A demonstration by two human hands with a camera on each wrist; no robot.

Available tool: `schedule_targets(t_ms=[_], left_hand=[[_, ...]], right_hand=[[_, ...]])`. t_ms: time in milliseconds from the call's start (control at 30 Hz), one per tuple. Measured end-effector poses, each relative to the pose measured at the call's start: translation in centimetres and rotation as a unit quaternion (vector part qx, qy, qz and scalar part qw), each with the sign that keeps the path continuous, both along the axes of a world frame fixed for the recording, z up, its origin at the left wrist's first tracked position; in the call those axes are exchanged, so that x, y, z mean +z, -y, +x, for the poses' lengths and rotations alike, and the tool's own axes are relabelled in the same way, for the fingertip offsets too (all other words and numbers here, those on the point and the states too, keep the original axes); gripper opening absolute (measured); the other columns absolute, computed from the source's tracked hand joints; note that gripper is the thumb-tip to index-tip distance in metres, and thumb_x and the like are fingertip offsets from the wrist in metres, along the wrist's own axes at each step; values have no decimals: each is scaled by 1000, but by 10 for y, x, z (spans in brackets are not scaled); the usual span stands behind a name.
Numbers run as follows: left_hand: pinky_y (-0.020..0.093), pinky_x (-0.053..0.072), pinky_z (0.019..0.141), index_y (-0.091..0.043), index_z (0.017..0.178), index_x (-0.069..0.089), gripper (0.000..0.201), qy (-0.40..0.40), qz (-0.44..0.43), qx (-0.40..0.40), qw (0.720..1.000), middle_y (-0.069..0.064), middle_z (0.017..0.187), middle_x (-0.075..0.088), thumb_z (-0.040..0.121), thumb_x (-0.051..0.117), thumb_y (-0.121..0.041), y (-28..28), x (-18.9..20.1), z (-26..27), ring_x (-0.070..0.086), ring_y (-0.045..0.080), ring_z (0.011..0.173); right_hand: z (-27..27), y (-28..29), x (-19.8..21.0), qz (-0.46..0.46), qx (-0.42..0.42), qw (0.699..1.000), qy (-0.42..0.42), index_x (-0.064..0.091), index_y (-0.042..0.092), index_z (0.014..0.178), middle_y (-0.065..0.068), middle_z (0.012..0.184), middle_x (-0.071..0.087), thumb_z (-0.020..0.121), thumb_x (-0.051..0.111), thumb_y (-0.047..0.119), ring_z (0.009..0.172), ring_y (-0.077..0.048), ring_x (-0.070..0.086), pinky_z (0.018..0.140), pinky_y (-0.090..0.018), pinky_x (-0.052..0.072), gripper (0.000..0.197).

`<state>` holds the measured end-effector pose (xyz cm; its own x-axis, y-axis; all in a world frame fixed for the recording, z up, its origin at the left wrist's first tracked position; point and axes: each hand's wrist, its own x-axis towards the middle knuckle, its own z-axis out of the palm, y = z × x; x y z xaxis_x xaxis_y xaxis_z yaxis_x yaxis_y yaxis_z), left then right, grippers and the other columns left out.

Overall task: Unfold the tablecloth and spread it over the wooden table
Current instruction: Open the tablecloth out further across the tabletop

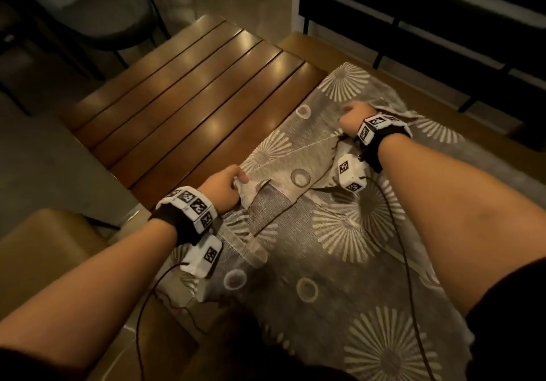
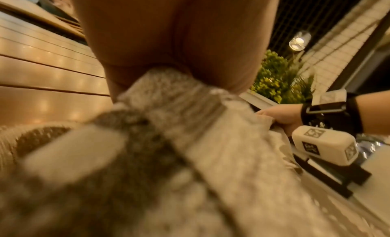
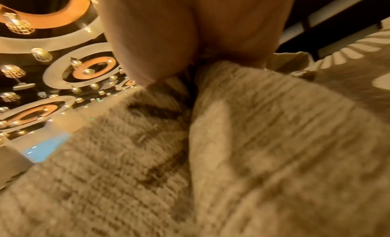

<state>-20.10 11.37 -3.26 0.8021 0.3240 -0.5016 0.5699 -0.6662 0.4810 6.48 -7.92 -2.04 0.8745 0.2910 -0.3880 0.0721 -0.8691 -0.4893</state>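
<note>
1. Nearest the wearer, at 6 o'clock in the head view, the tablecloth [image 1: 339, 277] lies partly opened. It covers the near and right part of the wooden table [image 1: 189, 91] and hangs off the near edge. Its pattern is grey with pale sunbursts and rings.
2. At 8 o'clock, the left hand [image 1: 224, 187] pinches a corner of the upper fold. The left wrist view confirms this: cloth is bunched between thumb and fingers [image 2: 168, 49].
3. At 1 o'clock from the left hand, the right hand [image 1: 356, 117] is closed on the same folded edge. The right wrist view shows cloth gathered in its grasp [image 3: 190, 32]. A taut hem runs between the two hands.
4. Farther out, from 10 to 12 o'clock, the slatted wood is bare. A dark chair [image 1: 97, 17] stands beyond it at 11 o'clock. A black railing [image 1: 428, 26] runs at 1 o'clock.
5. Step in hand, by judgement: the upper fold is gripped at two points, ready to be opened toward the uncovered slats.
6. The next move calls for both grasps to be kept firm. The edge should be lifted clear of the layer beneath and carried toward 10 o'clock. The hem must stay taut so the fold opens flat. The lower layer should not be dragged along.
</note>
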Motion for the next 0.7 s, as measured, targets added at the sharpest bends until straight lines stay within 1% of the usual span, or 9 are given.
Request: schedule_targets(t_ms=[100, 133, 167, 233, 333, 400, 500, 633, 700], left_hand=[[35, 45, 61, -28, 101, 51, 34, 13, -53, 23, 998, 7, 108, 61, 82, 43, -2, -48, 1, 7, 54, 22, 64], [35, 46, 61, -30, 99, 51, 35, 21, -62, 30, 997, 7, 109, 61, 81, 43, -1, -66, 3, 9, 53, 22, 62], [34, 46, 60, -31, 97, 52, 36, 31, -66, 41, 997, 10, 106, 63, 79, 44, -1, -84, 4, 11, 54, 22, 61], [34, 46, 60, -31, 97, 51, 35, 68, -51, 74, 994, 15, 94, 63, 79, 47, -1, -124, 6, 16, 58, 26, 67], [40, 49, 82, -26, 126, 43, 50, 100, 65, 143, 982, 11, 111, 59, 81, 58, -10, -198, 5, 22, 58, 35, 102], [52, 44, 95, -26, 139, 31, 68, 62, 181, 139, 972, 16, 130, 49, 80, 62, -16, -246, 4, 23, 46, 39, 118], [53, 39, 98, -22, 139, 35, 62, 47, 256, 83, 962, 16, 136, 42, 82, 60, -19, -285, 1, 20, 39, 37, 123], [44, 37, 102, -30, 122, 55, 45, 51, 170, -92, 980, 3, 136, 42, 81, 63, -48, -277, -8, 6, 38, 26, 124], [43, 31, 109, -34, 128, 50, 55, 7, 138, -178, 974, 3, 146, 34, 79, 61, -56, -265, -16, -4, 30, 26, 133]], right_hand=[[13, -51, 12, -53, 12, 998, 25, 59, 8, 85, -13, 86, 59, 84, 49, 15, 83, -31, 59, 64, -36, 51, 13], [17, -69, 18, -82, 20, 995, 51, 57, 7, 84, -14, 86, 58, 87, 48, 19, 82, -30, 58, 64, -37, 50, 16], [23, -90, 21, -92, 29, 993, 70, 60, 6, 94, -15, 96, 60, 91, 46, 21, 91, -31, 59, 75, -39, 52, 21], [31, -141, 28, 31, 29, 999, 31, 53, 6, 128, -16, 128, 55, 91, 49, 15, 109, -29, 57, 94, -38, 47, 38], [23, -224, 36, 309, -1, 943, -123, 23, 20, 152, -20, 147, 39, 76, 61, 15, 91, -14, 54, 87, -33, 47, 85], [11, -268, 33, 396, -24, 896, -201, 16, 28, 152, -21, 149, 34, 85, 55, 7, 100, -25, 59, 90, -39, 49, 80], [-2, -303, 18, 344, 12, 922, -179, 30, 26, 149, -13, 152, 34, 87, 52, 6, 133, -33, 43, 104, -41, 42, 69], [-13, -303, -8, 148, 109, 983, -19, 62, 12, 123, -9, 127, 60, 89, 48, 2, 110, -22, 58, 82, -16, 46, 39], [-20, -293, -22, 55, 170, 984, 9, 67, 16, 116, -7, 123, 64, 88, 45, 6, 107, -25, 62, 87, -27, 51, 37]])
